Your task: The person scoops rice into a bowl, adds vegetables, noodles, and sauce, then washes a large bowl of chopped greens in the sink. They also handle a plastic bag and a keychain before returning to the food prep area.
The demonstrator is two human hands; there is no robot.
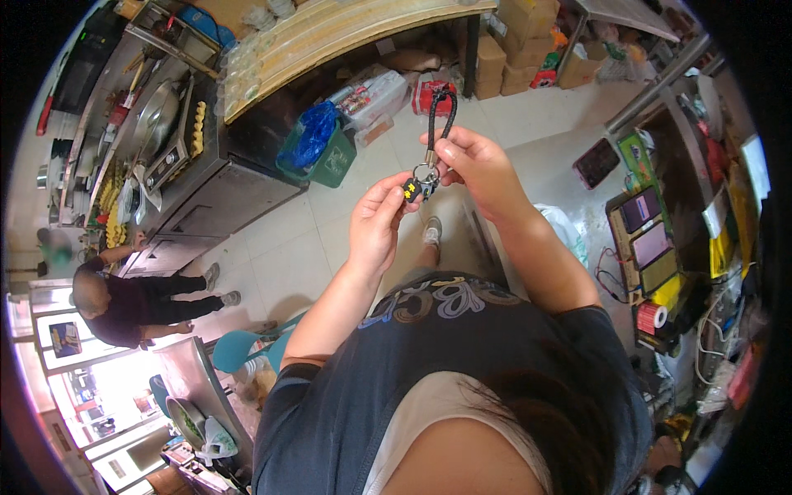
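Observation:
Both hands are raised in front of my chest around a keychain with a black braided cord loop point(452, 114). Between the thumb and fingers of my left hand point(382, 213) is a small black tag point(411, 190) with yellow marks. My right hand point(473, 162) pinches the keychain near the metal ferrule below the cord, and the loop stands up above its thumb. A metal split ring point(424, 171) joins the cord to the tag and to a small dark charm or key, partly hidden by my fingers.
A green bin point(334, 164) with a blue bag stands on the tiled floor, near a red container point(431, 94). On the metal table to my right lie several phones, one dark point(596, 163). At the left, another person point(133, 303) stands by the steel cooking counter point(204, 192).

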